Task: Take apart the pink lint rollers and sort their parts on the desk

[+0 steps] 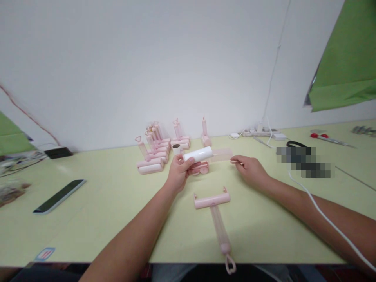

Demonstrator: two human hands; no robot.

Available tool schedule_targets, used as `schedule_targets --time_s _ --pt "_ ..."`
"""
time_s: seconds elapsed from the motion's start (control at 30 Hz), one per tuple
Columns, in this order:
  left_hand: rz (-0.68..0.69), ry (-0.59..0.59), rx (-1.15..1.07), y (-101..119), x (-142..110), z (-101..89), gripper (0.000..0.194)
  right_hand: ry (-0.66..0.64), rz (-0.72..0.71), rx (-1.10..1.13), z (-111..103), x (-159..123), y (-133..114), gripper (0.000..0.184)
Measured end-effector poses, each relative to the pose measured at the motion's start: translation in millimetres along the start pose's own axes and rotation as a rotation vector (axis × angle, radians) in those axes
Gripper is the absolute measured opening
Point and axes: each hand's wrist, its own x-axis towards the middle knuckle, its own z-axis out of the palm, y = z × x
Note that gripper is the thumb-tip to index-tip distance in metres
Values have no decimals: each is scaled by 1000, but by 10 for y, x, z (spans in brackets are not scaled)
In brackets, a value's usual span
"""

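Note:
My left hand [178, 172] is closed around one end of a white lint roller refill [199, 154], tilted slightly upward to the right. A thin translucent pinkish sheet [222, 154] extends from the refill's right end toward my right hand [248, 169], whose fingers are pinched at its far end. Pink plastic parts [202, 168] with a round end show just below the refill; whether my left hand touches them I cannot tell. Nearer to me lies a pink lint roller handle [219, 219] with an empty two-armed holder and a heart-shaped loop.
Several pink lint rollers [151, 166] stand in rows by the wall, beside another white roll [176, 149]. A tablet [60, 196] lies left. Right are a power strip [258, 133], red-handled scissors [326, 138] and a white cable [311, 197] crossing my right forearm.

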Motion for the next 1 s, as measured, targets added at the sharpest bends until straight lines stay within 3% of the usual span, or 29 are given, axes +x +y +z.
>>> schedule_targets --time_s 0.13,0.27,0.37,0.47,0.57,0.67,0.77,0.87,1.0 --pt "-7 12 18 -19 -4 23 57 -200 -171 -287 50 7 77 26" --pt "-23 3 32 -36 -17 57 58 -313 -247 -284 127 -90 89 27" --pt "-48 -20 47 -66 -34 78 59 -347 -256 -229 175 -152 126 47" --pt "-80 -61 74 -105 -56 88 59 -295 -182 -95 174 -156 110 61" --pt "-110 -100 126 -138 -86 106 60 -153 -151 16 97 -138 -24 65" --pt "-120 -147 200 -170 -138 165 62 -74 -325 27 -2 -144 -235 69" --pt "-141 -191 229 -202 -199 250 63 -92 -478 -37 -44 -173 -420 62" --pt "-181 -201 217 -217 -228 306 62 -107 -469 -93 -36 -186 -497 47" --pt "-209 -145 168 -201 -193 302 53 -73 -424 -105 -52 -166 -453 42"
